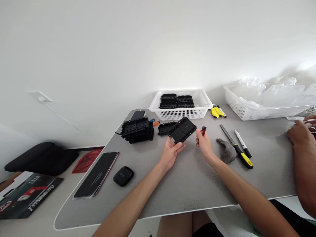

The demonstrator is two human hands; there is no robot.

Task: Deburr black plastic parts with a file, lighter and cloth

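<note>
My left hand point(170, 153) grips a black plastic panel point(183, 130) with toothed edges, held tilted above the table. At the panel's right corner, my right hand point(204, 143) is closed on a small red and black tool point(203, 130); its working end is hidden or too small to make out. Behind the held panel lies another black panel point(165, 128), flat on the table. To the left is a stack of similar black panels point(137, 130). Several more sit inside a white plastic basket point(182, 114) against the wall.
Right of my hands lie a grey cloth point(227, 152), a file point(238, 149) with a yellow-black handle and a white marker point(242, 142). Yellow items point(216, 112) sit between the baskets. A second basket point(261, 113) holds plastic bags. Phone point(97, 174) and black case point(123, 176) lie left; another person's hand point(300, 131) rests right.
</note>
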